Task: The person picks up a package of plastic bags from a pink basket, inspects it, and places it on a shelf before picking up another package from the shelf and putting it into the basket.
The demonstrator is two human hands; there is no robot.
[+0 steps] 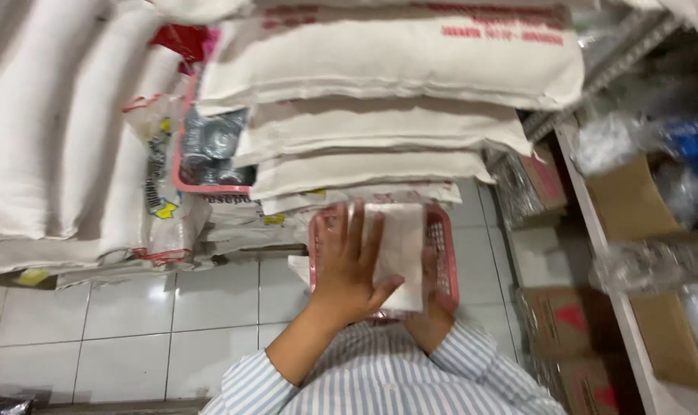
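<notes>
Two hands at frame centre: left hand [349, 265] spread flat, fingers open, pressing a white packet [401, 253] in a pink basket [445, 253]. Right hand [433, 307] mostly hidden under the basket; grip cannot be told. White sacks [379, 100] stacked above.

Stacked white sacks [379, 69], brown cartons [564, 319] right.
</notes>
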